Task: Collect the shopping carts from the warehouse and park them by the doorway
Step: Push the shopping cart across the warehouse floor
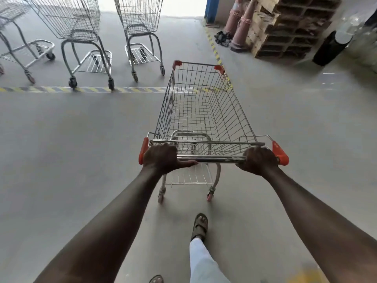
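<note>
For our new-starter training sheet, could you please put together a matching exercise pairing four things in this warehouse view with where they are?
Things:
1. cart with orange corners
2. parked carts
3. cones
4. pallets

Places:
A. stacked, right of the cones
B. gripped at the handle by left hand and right hand
C. beside the blue doorpost
D. at the striped floor line, on the left

Pairs: 1-B, 2-D, 3-C, 4-A

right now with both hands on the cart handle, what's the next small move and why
Probably push the cart forward across the striped line, into the gap right of the nearest parked cart. Both the left hand and right hand grip its handle, and its front points there.
</note>
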Demonstrator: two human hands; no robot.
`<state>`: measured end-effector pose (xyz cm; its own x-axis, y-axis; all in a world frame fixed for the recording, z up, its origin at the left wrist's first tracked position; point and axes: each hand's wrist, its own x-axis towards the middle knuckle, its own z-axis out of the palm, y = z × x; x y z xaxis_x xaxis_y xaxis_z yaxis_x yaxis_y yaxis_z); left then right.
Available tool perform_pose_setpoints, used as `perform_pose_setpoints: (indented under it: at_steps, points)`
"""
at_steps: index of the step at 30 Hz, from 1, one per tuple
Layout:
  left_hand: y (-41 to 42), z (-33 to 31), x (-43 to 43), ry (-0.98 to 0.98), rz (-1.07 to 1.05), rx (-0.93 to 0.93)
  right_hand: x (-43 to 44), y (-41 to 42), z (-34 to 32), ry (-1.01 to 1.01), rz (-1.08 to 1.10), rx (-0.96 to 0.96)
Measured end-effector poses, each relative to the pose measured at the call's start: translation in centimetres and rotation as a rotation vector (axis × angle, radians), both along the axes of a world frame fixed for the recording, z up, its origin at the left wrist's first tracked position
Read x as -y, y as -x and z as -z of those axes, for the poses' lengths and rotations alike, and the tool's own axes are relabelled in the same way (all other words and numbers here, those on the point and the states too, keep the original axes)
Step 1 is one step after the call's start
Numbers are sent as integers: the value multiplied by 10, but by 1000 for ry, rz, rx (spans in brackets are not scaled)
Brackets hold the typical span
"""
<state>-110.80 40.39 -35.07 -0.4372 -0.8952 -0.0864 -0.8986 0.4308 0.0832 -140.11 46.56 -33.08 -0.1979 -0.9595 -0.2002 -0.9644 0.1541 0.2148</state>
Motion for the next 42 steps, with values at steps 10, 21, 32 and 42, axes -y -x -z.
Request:
perform_pose_setpoints:
  at_steps: [10,21,32,42]
  points:
    - [101,-5,180,-18,-55,92,190,106,1,48,-90,62]
    - [210,2,368,51,-67,93,368,218,-3,95,-84,148]
    - [358,6,583,37,-18,-5,590,359,-5,42,-57,78]
    - [469,3,729,64,-72,8,761,478,-6,58,-176,59]
